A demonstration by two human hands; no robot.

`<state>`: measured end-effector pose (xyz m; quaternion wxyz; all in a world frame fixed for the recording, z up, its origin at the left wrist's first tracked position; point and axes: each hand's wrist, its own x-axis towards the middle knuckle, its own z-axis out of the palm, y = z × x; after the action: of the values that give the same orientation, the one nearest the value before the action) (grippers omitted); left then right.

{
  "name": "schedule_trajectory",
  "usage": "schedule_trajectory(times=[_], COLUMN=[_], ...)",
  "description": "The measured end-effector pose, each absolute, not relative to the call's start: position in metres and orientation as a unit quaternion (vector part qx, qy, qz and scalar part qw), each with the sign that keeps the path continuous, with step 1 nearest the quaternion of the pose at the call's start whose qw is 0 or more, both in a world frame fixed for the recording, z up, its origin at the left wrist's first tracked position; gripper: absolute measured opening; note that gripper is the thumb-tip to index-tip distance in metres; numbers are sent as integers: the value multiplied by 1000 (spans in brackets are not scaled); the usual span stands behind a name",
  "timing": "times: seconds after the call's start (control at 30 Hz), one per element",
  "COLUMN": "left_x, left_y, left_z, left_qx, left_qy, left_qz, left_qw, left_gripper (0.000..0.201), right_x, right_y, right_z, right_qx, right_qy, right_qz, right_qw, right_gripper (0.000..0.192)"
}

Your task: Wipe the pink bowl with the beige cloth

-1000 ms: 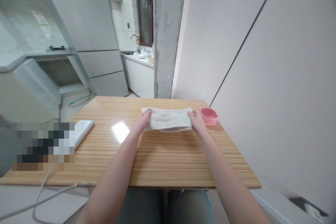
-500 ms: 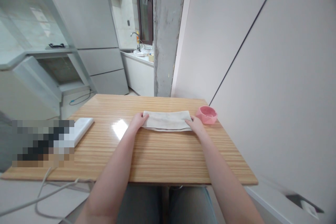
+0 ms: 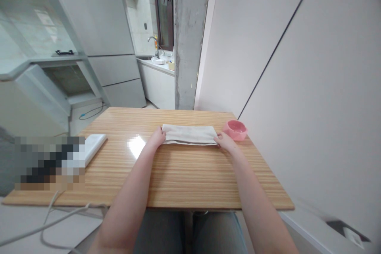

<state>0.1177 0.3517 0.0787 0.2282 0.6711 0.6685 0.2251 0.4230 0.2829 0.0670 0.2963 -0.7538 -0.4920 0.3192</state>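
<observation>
A white cloth (image 3: 189,134), folded into a long narrow strip, lies flat on the wooden table (image 3: 178,170) toward its far side. My left hand (image 3: 156,139) pinches the cloth's near left corner. My right hand (image 3: 224,141) grips its near right corner. Both forearms reach straight out over the table. A small pink bowl (image 3: 236,129) stands just right of the cloth, close to my right hand.
A white flat box (image 3: 93,147) lies at the table's left, beside a blurred patch. A white cable (image 3: 59,216) hangs off the near left edge. A wall runs along the right side. A concrete pillar (image 3: 190,35), fridge and kitchen counter stand beyond.
The cloth has been laid down flatter and narrower on the table. Both hands have slid from its side edges to its near corners.
</observation>
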Motion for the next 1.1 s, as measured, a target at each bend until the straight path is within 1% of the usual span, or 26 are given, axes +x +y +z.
schedule_trajectory(times=[0.13,0.23,0.3,0.33,0.47,0.6,0.77,0.9,1.0,1.1], left_x=[117,117,117,118,118,118,117,117,119,122], left_y=[349,347,346,345,345,346,342,338,336,337], left_z=[85,87,86,86,84,82,84,88,90,91], left_qx=[674,674,673,675,692,707,701,686,694,707], left_qy=[672,677,682,686,691,682,695,714,706,694], left_qz=[204,191,184,178,144,135,102,65,55,76], left_qw=[229,227,219,207,150,130,119,126,126,113], left_gripper=[32,36,38,37,21,15,31,37,35,33], right_x=[423,423,424,424,424,422,417,416,416,416], right_y=[283,284,284,284,285,285,283,282,282,282], right_z=[66,63,60,58,54,55,59,62,63,62], right_qx=[-735,-737,-751,-758,-771,-768,-760,-771,-773,-777], right_qy=[-492,-501,-508,-514,-560,-589,-595,-581,-578,-572], right_qz=[319,305,261,230,130,63,122,115,111,112], right_qw=[340,335,332,328,274,243,232,233,236,240], right_gripper=[20,31,35,33,9,6,5,6,7,10])
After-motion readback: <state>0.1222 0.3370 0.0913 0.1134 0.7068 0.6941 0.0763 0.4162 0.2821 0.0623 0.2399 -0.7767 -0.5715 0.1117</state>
